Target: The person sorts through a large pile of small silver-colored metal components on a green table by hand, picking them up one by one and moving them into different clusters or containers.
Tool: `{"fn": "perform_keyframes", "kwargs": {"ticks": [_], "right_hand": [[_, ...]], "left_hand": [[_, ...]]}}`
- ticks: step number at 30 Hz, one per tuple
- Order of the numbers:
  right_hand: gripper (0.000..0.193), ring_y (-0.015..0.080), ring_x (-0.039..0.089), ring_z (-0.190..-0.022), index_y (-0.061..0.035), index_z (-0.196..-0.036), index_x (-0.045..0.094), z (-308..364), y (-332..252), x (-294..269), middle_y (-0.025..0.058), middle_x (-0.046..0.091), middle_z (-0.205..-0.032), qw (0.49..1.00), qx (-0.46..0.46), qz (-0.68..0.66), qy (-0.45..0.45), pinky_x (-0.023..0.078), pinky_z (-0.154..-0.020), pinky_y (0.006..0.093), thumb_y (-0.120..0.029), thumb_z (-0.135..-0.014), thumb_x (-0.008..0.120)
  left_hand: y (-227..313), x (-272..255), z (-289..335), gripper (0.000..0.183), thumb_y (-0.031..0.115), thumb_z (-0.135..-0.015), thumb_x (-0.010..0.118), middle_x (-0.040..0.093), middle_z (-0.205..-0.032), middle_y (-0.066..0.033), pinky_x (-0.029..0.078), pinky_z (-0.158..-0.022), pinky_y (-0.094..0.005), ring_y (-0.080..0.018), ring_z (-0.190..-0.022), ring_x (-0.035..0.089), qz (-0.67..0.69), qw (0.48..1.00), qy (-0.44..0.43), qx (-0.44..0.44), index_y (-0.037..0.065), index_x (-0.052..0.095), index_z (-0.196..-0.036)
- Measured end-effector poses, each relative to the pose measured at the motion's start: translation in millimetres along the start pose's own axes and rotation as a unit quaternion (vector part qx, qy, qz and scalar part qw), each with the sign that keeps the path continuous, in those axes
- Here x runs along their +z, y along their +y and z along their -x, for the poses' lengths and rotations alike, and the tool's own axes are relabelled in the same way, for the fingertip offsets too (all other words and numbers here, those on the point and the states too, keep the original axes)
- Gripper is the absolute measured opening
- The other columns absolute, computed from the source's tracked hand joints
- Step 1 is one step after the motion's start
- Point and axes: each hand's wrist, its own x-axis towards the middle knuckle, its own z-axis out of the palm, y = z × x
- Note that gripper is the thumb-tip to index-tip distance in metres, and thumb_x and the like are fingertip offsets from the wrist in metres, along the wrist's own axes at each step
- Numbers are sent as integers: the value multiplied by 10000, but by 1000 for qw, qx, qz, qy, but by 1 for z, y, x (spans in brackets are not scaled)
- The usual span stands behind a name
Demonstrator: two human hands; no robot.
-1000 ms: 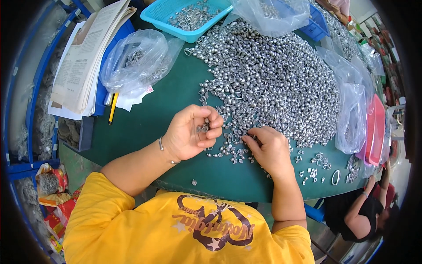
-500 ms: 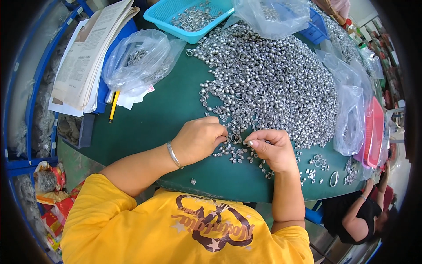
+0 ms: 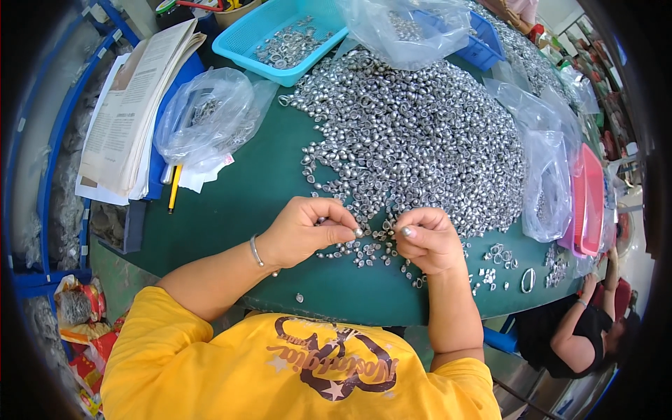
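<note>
A heap of small silvery metal pieces (image 3: 420,133), some rounded and some ring-like, covers much of the green table (image 3: 224,224). At its near edge, my left hand (image 3: 308,227) pinches a small round silver metal piece (image 3: 358,232) between thumb and forefinger. Just to the right, my right hand (image 3: 430,241) is closed, thumb pressed against the curled forefinger; whatever it may hold is hidden. Several loose pieces (image 3: 367,253) lie below and between my hands. One small piece (image 3: 299,297) sits alone near the table's front edge.
A turquoise basket (image 3: 280,73) and a clear plastic bag (image 3: 206,115) hold more metal pieces. Papers (image 3: 129,119) and a yellow pen (image 3: 174,189) are at left. Plastic bags (image 3: 546,182) and a red basket (image 3: 586,199) stand at right. Another person (image 3: 577,325) sits at lower right.
My left hand has come up from the loose pieces and turned, with the round silver piece now showing at its fingertips. My right hand stays closed. The whole view has shifted slightly.
</note>
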Motion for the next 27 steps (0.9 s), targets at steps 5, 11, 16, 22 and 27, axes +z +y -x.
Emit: {"fn": "perform_keyframes", "kwargs": {"ticks": [5,11,16,22,27], "right_hand": [[108,64,296,-428,57,-855,561,0,-4,-8,19,410,-561,991,-29,-114,-58,198,-380,206,-20,-803,506],[125,96,449,-476,58,-834,601,4,-14,2,67,557,-649,960,-68,252,97,332,-431,189,-35,-760,562],[105,229,575,-563,-63,-824,661,1,4,11,113,599,-680,716,-160,664,142,455,-528,316,-49,-726,627],[91,276,558,-593,-64,-814,651,2,5,24,92,550,-647,583,-148,787,139,440,-523,344,-70,-725,631],[78,276,552,-578,-74,-799,653,7,1,29,85,540,-632,521,-117,836,126,434,-513,353,-68,-726,626]], "left_hand": [[-4,-4,-1,70,-8,-770,630,517,-695,9,334,-480,-159,-33,-547,415,60,998,-7,-9,6,624,-839],[-9,-13,1,71,-44,-791,576,439,-738,-22,292,-450,-187,-70,-518,372,252,966,-54,-10,1,590,-845],[-2,-19,-5,54,-28,-815,519,430,-742,-31,289,-440,-185,-85,-581,389,387,918,-86,-24,13,539,-843],[-4,-20,-6,40,81,-799,497,432,-728,-42,281,-427,-172,-79,-547,364,234,969,-26,76,51,485,-823],[-1,-22,-6,34,93,-783,474,432,-708,-31,254,-405,-176,-72,-503,337,356,932,-51,-30,66,483,-801]]}}
